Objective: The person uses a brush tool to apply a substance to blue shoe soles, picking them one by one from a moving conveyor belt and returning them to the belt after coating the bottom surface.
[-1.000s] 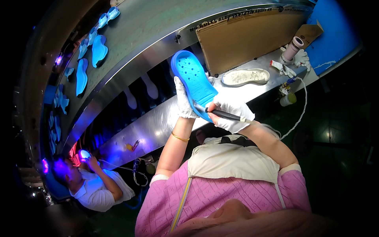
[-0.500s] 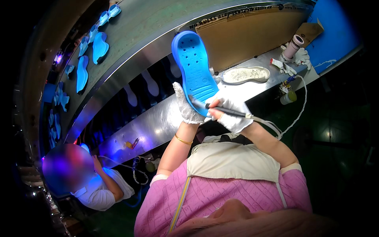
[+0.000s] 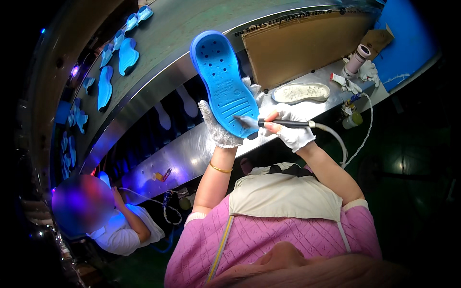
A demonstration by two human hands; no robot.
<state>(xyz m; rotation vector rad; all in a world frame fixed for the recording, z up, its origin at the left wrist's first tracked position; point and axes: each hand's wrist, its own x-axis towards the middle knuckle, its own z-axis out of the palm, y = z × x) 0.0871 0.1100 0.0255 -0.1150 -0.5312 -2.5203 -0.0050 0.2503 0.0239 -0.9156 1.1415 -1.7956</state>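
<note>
My left hand (image 3: 219, 128), in a white knit glove, is closed around the heel end of a blue shoe sole (image 3: 222, 79). The sole tilts with its toe end up and away from me, its holed and ridged face toward me. In my gloved right hand (image 3: 294, 133), thumb and bare fingertips pinch a brush (image 3: 287, 124) with a black handle and a pale hose at its back end. The bristles rest on the ridged heel area of the sole. Just beyond my right hand, an off-white sole (image 3: 301, 92) lies on the metal bench.
A conveyor belt (image 3: 168, 30) carries several blue soles and straps at far left. Cardboard (image 3: 293, 48) stands behind the bench (image 3: 192, 163). Farther right are a pinkish cylinder (image 3: 356, 62), spare gloves (image 3: 369, 70) and a hanging bottle (image 3: 353, 120). A co-worker in white (image 3: 127, 230) sits lower left.
The sole and my left hand have shifted a little to the left. The brush has turned more level, its bristles still at the heel end, and my right hand has moved slightly right.
</note>
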